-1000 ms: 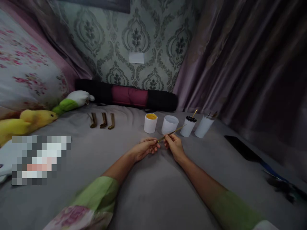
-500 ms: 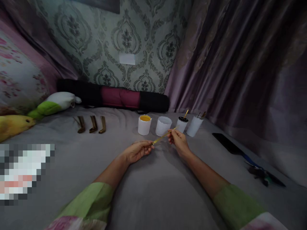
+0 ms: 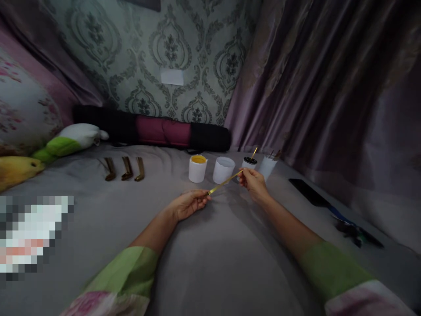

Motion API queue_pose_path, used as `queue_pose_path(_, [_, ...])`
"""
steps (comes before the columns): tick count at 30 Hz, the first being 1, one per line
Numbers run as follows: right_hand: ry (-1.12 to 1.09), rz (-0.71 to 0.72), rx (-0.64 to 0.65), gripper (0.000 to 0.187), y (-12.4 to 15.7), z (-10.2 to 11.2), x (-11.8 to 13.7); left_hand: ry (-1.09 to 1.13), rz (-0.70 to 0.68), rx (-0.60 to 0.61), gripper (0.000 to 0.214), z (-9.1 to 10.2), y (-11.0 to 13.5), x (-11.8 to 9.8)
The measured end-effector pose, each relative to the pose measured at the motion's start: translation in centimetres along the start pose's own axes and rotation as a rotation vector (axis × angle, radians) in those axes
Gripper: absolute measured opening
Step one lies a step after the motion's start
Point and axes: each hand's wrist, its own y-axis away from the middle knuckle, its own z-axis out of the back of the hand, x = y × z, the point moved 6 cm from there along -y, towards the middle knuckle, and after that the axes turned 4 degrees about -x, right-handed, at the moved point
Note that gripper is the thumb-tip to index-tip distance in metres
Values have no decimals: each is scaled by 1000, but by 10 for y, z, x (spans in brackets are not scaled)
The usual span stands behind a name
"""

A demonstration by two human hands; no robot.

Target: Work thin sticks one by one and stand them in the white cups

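Between my two hands stretches a thin gold strip (image 3: 225,181), slanting up to the right above the bed sheet. My left hand (image 3: 190,204) pinches its lower end between thumb and fingers. The upper end is pinched in the fingertips of my right hand (image 3: 255,182). Just beyond are a white cup with a yellow inside (image 3: 197,172), a plain white cup (image 3: 223,172) and a black-topped white cup (image 3: 249,161) with a gold stick standing in it. My right hand partly hides this last cup and a tall pale holder (image 3: 269,166) with thin sticks.
Three bent brown-gold bundles (image 3: 126,169) lie in a row at the left. Plush toys (image 3: 79,137) and a black and maroon roll (image 3: 162,131) sit farther back. At the right lie a dark flat-bladed thing with a blue handle (image 3: 309,192) and a small black object (image 3: 350,230).
My right hand has moved right and slightly up, away from my left hand, so more of the gold strip shows between them. The view has shifted slightly.
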Motion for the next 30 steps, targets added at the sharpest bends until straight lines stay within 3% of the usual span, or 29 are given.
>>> queue_pose_path(7, [2,-28,-12,16,-1,1,2,11,-16,31,12,1,0,-1])
queue_pose_path(14, [46,-35,-95,11,-12,19,14,87,0,36,14,8,0,-3])
queue_pose_path(30, [154,77,-336,16,-46,76,89,181,-23,-30,9,16,1,-9])
